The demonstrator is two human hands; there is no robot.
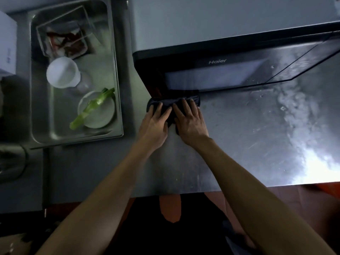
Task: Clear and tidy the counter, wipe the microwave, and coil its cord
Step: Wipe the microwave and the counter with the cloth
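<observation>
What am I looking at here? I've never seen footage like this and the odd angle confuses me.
There is one picture, taken by a wide-angle camera worn on a person's head, looking down at their own arms. No machine is involved: the work is done with bare hands. The left hand and the right hand lie side by side with fairly straight fingers, pressing a dark cloth on the steel counter, right at the lower front edge of a black microwave. To the left sits a metal tray holding a white cup, a white bowl with a green vegetable stalk laid across it, and a clear container with reddish scraps inside.
</observation>
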